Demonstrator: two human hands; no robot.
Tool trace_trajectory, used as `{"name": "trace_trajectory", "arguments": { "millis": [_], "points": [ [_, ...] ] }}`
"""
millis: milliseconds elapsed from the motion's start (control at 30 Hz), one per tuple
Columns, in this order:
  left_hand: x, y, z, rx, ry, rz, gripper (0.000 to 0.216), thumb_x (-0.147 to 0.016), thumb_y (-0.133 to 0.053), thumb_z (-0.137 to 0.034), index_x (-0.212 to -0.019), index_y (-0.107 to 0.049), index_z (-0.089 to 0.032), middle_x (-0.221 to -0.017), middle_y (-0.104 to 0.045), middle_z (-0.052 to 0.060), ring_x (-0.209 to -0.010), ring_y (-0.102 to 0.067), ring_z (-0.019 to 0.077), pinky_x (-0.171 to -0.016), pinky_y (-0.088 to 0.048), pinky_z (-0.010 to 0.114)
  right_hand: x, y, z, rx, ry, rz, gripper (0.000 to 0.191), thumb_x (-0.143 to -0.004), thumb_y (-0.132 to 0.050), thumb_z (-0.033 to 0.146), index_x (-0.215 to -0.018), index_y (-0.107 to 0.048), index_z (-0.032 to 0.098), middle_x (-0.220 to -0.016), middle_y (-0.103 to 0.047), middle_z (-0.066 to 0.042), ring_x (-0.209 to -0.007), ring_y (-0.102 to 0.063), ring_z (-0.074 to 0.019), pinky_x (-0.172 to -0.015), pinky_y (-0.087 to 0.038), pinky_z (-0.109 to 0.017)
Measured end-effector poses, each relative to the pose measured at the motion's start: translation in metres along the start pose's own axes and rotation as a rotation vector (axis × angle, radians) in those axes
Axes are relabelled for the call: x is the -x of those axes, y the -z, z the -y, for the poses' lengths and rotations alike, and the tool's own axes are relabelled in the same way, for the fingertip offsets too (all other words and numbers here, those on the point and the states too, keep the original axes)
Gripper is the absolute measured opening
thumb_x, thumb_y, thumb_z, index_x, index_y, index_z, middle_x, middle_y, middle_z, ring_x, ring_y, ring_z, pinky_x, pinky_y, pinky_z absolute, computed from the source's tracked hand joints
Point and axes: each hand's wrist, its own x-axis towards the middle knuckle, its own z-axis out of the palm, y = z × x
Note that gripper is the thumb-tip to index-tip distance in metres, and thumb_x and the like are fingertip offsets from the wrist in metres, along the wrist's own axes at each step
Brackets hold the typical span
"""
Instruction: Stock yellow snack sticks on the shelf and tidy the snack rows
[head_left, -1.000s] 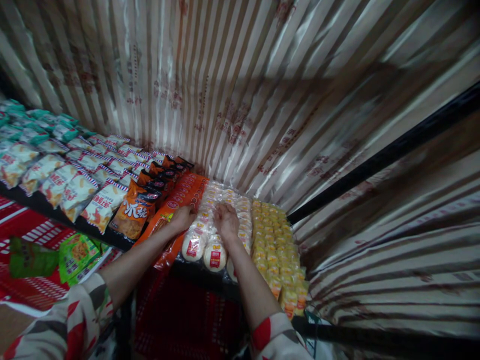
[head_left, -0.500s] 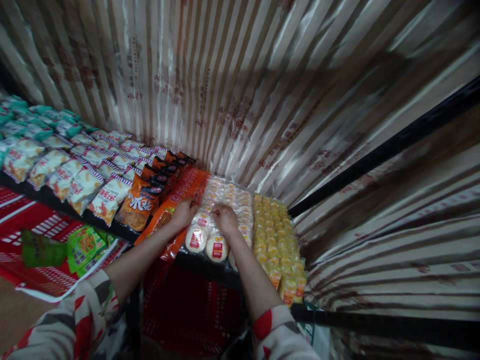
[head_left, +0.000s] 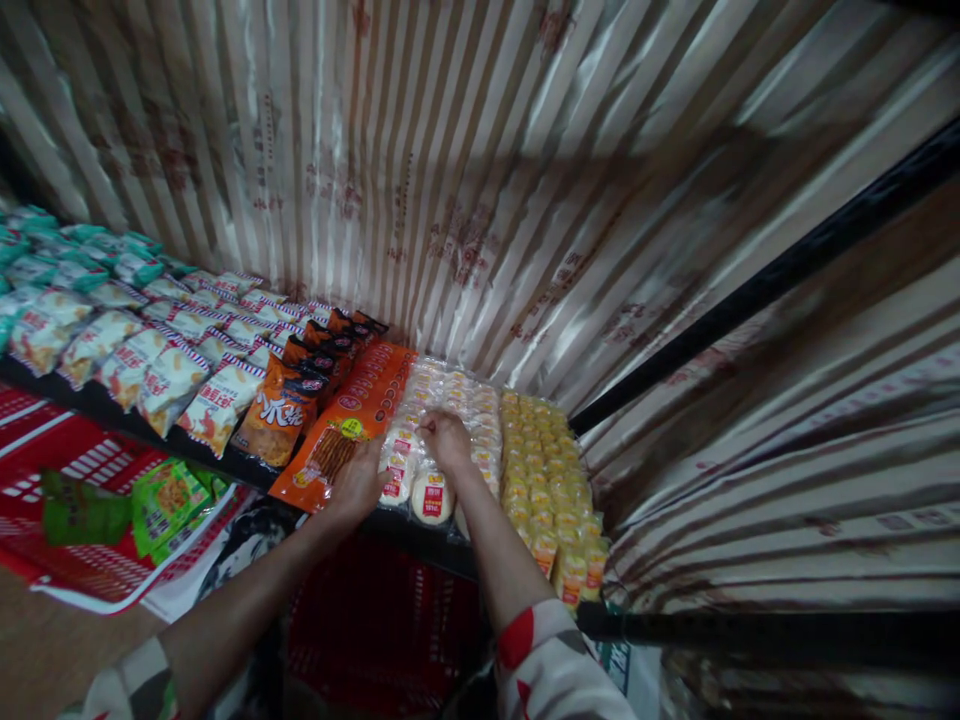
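Rows of white round cakes in clear wrappers (head_left: 433, 497) stand at the front of the shelf, with red labels facing me. Over these rows is my right hand (head_left: 448, 442), its fingers drawn into a pinch near the upper edge of a front wrapper; what is between the fingertips is too small to tell. My left hand (head_left: 360, 488) lies lower, beside the leftmost front cake, fingers fairly straight and partly hidden by the back of the hand. Just left of it lies a flat orange packet (head_left: 330, 455) picturing brown sticks.
White snack bags (head_left: 221, 400), an orange-black bag (head_left: 274, 415) and teal bags (head_left: 75, 270) line the shelf leftward. Yellow wrapped cakes (head_left: 540, 480) stand right. A red basket (head_left: 97, 450) with green packets (head_left: 169, 500) is below. A black bar (head_left: 750, 290) slants before the striped curtain (head_left: 450, 150).
My left hand has come back toward me, down along the cakes' left side, uncovering more of the orange packet. The right hand stays pinched at nearly the same spot.
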Motion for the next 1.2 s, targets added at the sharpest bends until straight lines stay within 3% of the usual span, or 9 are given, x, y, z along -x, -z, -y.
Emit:
{"name": "trace_trajectory", "arguments": {
  "millis": [167, 300, 467, 600, 833, 1200],
  "points": [
    [-0.009, -0.004, 0.003, -0.021, -0.022, -0.046, 0.049, -0.087, -0.051, -0.020, -0.135, -0.038, -0.015, -0.128, -0.048, 0.015, -0.108, -0.057, 0.0229, -0.089, -0.044, 0.031, 0.006, 0.007, 0.006, 0.091, 0.032, -0.055, 0.012, -0.081, -0.058, 0.018, -0.085, -0.069, 0.021, -0.092, -0.067, -0.004, -0.091, -0.056, -0.0171, -0.085, -0.041, -0.026],
    [-0.009, -0.014, 0.011, -0.040, -0.086, -0.140, 0.040, -0.087, -0.051, -0.021, -0.126, -0.047, -0.017, -0.119, -0.048, 0.012, -0.094, -0.060, 0.0203, -0.082, -0.048, 0.032, 0.037, 0.006, 0.027, 0.098, 0.203, -0.211, 0.026, -0.091, -0.044, 0.020, -0.103, -0.067, 0.018, -0.107, -0.065, -0.008, -0.104, -0.053, -0.0199, -0.095, -0.038, -0.032],
    [0.001, -0.032, 0.019, 0.008, -0.219, -0.279, 0.024, -0.090, -0.043, -0.023, -0.107, -0.058, -0.018, -0.108, -0.049, 0.009, -0.091, -0.059, 0.0194, -0.078, -0.051, 0.031, 0.109, -0.042, 0.048, 0.020, 0.219, -0.356, 0.040, -0.092, -0.037, 0.020, -0.129, -0.052, 0.017, -0.140, -0.044, -0.010, -0.132, -0.034, -0.0226, -0.105, -0.031, -0.040],
    [0.002, -0.042, 0.025, 0.075, -0.321, -0.334, 0.025, -0.092, -0.038, -0.027, -0.099, -0.061, -0.019, -0.098, -0.054, 0.007, -0.090, -0.059, 0.0191, -0.083, -0.050, 0.032, 0.147, -0.080, 0.039, 0.074, 0.118, -0.452, 0.047, -0.092, -0.036, 0.022, -0.138, -0.042, 0.014, -0.148, -0.032, -0.014, -0.139, -0.020, -0.0285, -0.107, -0.027, -0.050],
    [-0.002, -0.047, 0.029, 0.083, -0.344, -0.404, 0.026, -0.091, -0.038, -0.031, -0.099, -0.061, -0.020, -0.097, -0.056, 0.007, -0.092, -0.058, 0.0203, -0.086, -0.050, 0.035, 0.156, -0.085, 0.025, 0.051, 0.106, -0.439, 0.050, -0.089, -0.036, 0.017, -0.139, -0.039, 0.010, -0.147, -0.032, -0.015, -0.140, -0.017, -0.0288, -0.108, -0.028, -0.052],
    [0.008, -0.052, 0.025, 0.048, -0.394, -0.379, 0.026, -0.091, -0.036, -0.029, -0.100, -0.060, -0.021, -0.103, -0.057, 0.008, -0.098, -0.057, 0.0198, -0.088, -0.050, 0.035, 0.158, -0.083, 0.017, 0.026, 0.125, -0.379, 0.054, -0.089, -0.035, 0.016, -0.142, -0.033, 0.008, -0.147, -0.031, -0.016, -0.140, -0.016, -0.0290, -0.108, -0.028, -0.053]
  ]
}}
